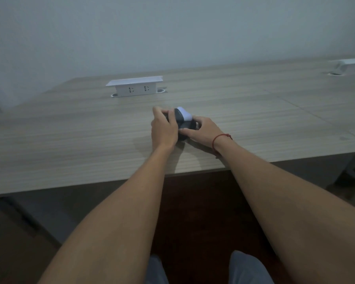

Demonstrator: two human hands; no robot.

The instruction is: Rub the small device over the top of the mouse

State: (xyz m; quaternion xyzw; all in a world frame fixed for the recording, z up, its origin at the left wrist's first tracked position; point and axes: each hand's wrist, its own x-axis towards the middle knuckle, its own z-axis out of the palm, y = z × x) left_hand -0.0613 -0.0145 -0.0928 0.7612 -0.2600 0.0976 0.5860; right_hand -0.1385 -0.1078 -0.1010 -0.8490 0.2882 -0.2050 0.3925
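At the very bottom of the view two knees in grey-blue trousers (248,267) are visible; above them two bare forearms stretch forward over the near edge of the wooden table (70,150); the right forearm carries a thin red string bracelet (220,139) at the wrist.

Both hands meet on the table, a little way in from its near edge and close to the middle of the view. The left hand (165,128) is seen from its back; its fingers curl over the left side and top of a small dark object (181,119), so it is grasping this object. The right hand (205,129) comes from the other side; its thumb and fingers pinch the lower right part of the same object, so it is also grasping it. The dark object has a white part (184,113) at its far upper end; the object is low over the table surface, between the two hands; whether it touches the wood I cannot tell, because the hands cover its bottom.

Farther away, well apart from the hands, a white socket box (134,87) stands on the table, with two outlets on its front face; at the far right corner another white box (351,64) is partly in view; behind everything is a plain pale wall (172,27).
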